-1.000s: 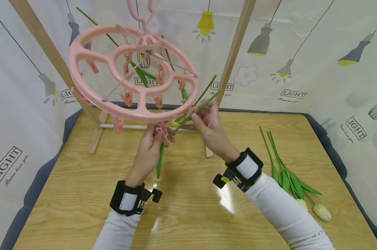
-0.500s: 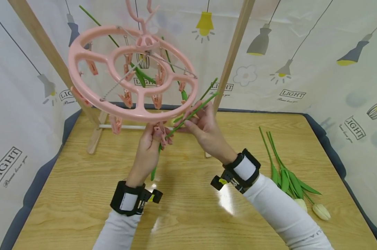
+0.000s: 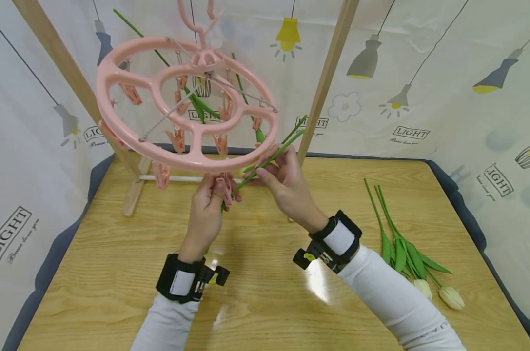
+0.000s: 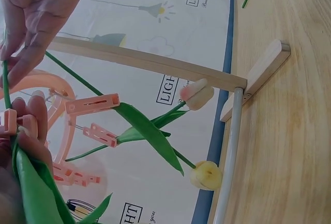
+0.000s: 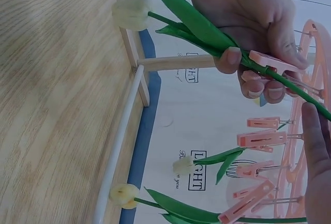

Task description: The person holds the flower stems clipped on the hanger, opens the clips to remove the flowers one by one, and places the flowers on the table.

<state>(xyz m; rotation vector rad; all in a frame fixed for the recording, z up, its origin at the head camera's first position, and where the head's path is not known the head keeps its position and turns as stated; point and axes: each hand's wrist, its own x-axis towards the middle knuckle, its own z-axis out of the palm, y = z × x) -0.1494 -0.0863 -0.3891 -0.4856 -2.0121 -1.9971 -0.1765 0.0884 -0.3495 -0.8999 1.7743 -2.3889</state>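
Observation:
My left hand (image 3: 205, 209) grips a pink clothespin (image 3: 227, 187) below the front rim of a round pink hanger (image 3: 203, 161). The clothespin sits around the green stem of a tulip (image 5: 132, 13), whose leaves and white bloom hang past the left hand. In the head view that hand hides the bloom. Thumb and fingers of my right hand (image 3: 291, 187) pinch the upper stem, just right of the clothespin. Other clothespins hold tulips under the hanger, among them a yellow bloom (image 4: 207, 176) and a pinkish white bloom (image 4: 197, 94).
A wooden frame with slanted posts (image 3: 330, 73) and a white lower bar (image 3: 172, 178) stands behind the hands. Several loose white tulips (image 3: 407, 253) lie on the wooden table (image 3: 265, 302) at the right. Printed cloth surrounds the table.
The right hand has shifted slightly left and down. The held tulip's stem tip has dropped a little, and its leaf has swung left behind the left hand. The left hand keeps its grip.

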